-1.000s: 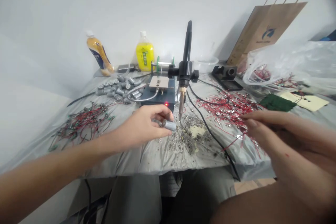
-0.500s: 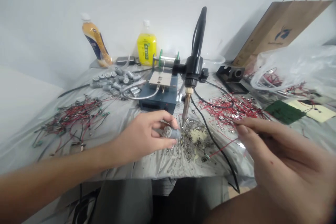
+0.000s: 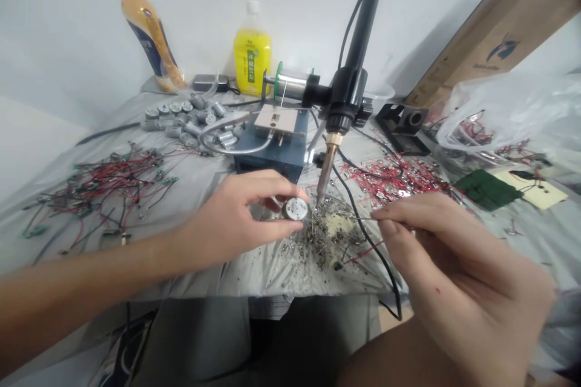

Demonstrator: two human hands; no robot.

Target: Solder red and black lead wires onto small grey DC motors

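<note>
Between its thumb and fingers, my left hand [image 3: 254,211] holds a small round grey motor [image 3: 295,209], its pale end face turned up toward me. Just right of the motor is the tip of a soldering iron [image 3: 333,139] clamped in a black stand, pointing down. My right hand [image 3: 445,254] pinches thin wires at its fingertips; a red wire runs from it to a small green board [image 3: 338,265] low over the table. Solder bits and scraps [image 3: 318,242] lie under the iron tip.
Grey motors [image 3: 181,121] are heaped behind my left hand. Wire bundles [image 3: 113,181] lie at left, red wires [image 3: 399,178] at right. A blue box [image 3: 272,154] with a solder spool [image 3: 290,86] stands at the back, near a yellow bottle [image 3: 252,60]. A black cable [image 3: 372,239] crosses the front.
The motor has turned so its end face shows more. My right hand has moved left toward the iron, bringing the wires and board along. The view has shifted slightly.
</note>
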